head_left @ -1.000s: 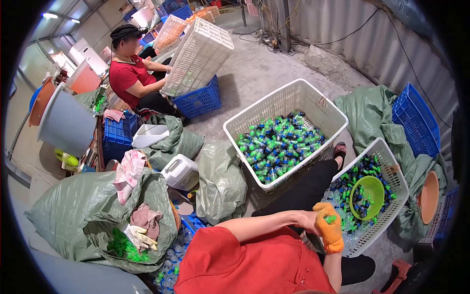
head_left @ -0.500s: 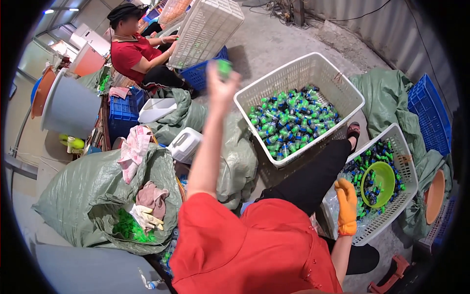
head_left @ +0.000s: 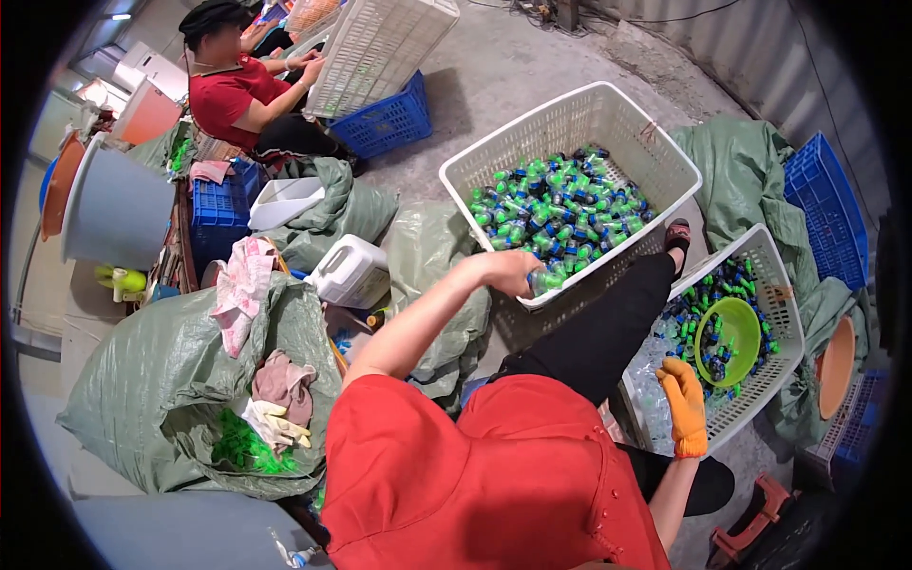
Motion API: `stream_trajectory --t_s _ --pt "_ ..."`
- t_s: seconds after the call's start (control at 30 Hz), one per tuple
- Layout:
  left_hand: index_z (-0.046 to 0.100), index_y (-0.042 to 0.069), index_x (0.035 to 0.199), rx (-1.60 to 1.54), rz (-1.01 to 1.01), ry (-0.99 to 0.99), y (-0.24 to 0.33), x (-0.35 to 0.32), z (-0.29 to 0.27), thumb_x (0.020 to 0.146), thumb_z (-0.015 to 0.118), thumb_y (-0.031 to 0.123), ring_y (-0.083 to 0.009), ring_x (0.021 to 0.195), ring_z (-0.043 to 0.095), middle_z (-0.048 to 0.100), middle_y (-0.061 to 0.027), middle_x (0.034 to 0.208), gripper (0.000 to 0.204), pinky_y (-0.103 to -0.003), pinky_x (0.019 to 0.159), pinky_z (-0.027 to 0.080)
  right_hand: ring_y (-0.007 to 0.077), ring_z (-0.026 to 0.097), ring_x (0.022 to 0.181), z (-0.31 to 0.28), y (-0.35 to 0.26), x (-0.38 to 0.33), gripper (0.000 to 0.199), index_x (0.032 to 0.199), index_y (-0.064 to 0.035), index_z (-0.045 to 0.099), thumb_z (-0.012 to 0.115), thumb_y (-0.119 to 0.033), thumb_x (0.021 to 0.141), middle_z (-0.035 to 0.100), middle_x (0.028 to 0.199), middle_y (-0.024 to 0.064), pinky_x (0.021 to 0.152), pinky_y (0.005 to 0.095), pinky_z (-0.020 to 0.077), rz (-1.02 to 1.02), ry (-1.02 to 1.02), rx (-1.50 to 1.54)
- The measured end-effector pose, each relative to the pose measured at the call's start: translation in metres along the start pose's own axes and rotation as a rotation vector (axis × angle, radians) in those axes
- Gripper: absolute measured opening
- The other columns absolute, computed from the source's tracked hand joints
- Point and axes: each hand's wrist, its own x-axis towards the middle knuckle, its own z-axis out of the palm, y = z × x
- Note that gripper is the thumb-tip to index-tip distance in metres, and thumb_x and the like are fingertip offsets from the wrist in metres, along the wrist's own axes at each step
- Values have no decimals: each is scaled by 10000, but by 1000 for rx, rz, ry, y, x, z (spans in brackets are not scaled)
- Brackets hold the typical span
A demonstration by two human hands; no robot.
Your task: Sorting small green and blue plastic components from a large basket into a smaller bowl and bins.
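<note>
Just at left fingers (head_left: pixel 526 270), clear bottle (head_left: pixel 544 282), white basket (head_left: pixel 532 139)

One jug (head_left: pixel 351 273), one green bowl (head_left: pixel 746 332), one orange glove (head_left: pixel 684 404)

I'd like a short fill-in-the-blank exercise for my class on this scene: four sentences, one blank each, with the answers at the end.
1. The glove on the person's right hand is ____ in colour.
2. The bare hand at the near edge of the large white crate is the person's ____ hand.
3. The round green bowl sits inside a crate whose colour is ____.
4. The co-worker's shirt is ____ in colour.

Missing words: orange; left; white; red.
</note>
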Motion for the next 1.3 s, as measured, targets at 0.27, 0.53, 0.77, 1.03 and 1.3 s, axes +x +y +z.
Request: stream_trajectory --t_s 0.27,0.53,0.77,1.03,1.3 --pt "439 22 1348 134 -401 1164 -64 -80 -106 747 652 165 -360 1127 564 556 -212 1270 654 -392 923 476 172 581 928 -17 12 -8 263 1124 31 572 536 -59 879 605 1035 97 856 253 446 5 -30 -51" --pt "358 37 1272 278 -747 1695 -61 -192 -235 758 658 232 -441 842 629 634 -284 969 626 -472 732 490 157 574 909 -14 8 -4 249 1101 36 579 546 -61 874 606 1022 86 848 237 440 39 -78 -119" --pt "359 15 1375 183 -450 1367 -73 -128 -179 737 649 166 -437 925 614 617 -275 1059 717 -445 785 500 150 565 864 -22 6 -7 261 1099 28 595 568 -81 862 622 992 76 812 234 445 -7 -60 -168" --pt "430 22 1318 42 -361 948 -77 -53 -9 732 628 208 -409 975 605 608 -251 1117 646 -435 811 494 141 549 830 -67 27 -11 288 1104 12 610 576 -104 843 628 945 74 771 225 439 -30 2 -298" --pt "437 53 1299 -293 -199 590 -83 27 197 725 647 255 -377 1002 594 611 -213 1129 644 -418 826 495 178 567 793 -226 100 -3 310 1066 6 622 563 -201 843 641 883 69 738 262 457 36 389 -309"
